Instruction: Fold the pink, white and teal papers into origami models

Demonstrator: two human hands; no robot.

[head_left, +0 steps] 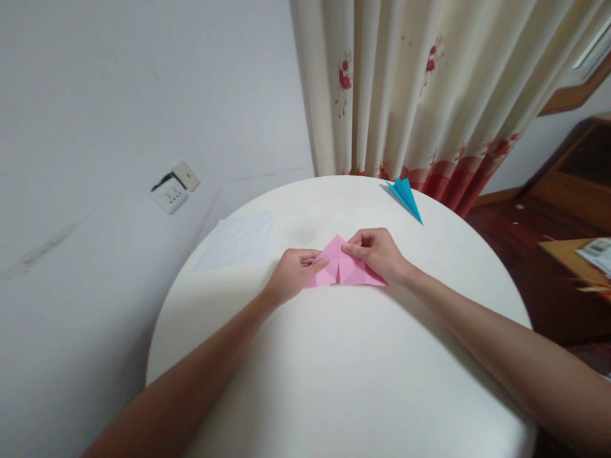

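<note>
A sheet of pink paper point(358, 270), folded into a triangle with its peak pointing away from me, is held at the middle of the round white table. My left hand point(294, 272) grips its left side, thumb on top and the other fingers partly behind it. At the upper right slope, my right hand point(375, 251) pinches the paper between thumb and fingers. A vertical slit or seam runs down the paper's middle to its lower edge. The fingertips behind the paper are hidden.
A blue paper plane point(405, 200) lies near the table's point(334, 369) far right edge. Thin white sheet point(236, 240) rests at the left. Beyond stand a wall with a socket point(169, 194) and a floral curtain point(391, 89). A cardboard box point(568, 251) is at the right.
</note>
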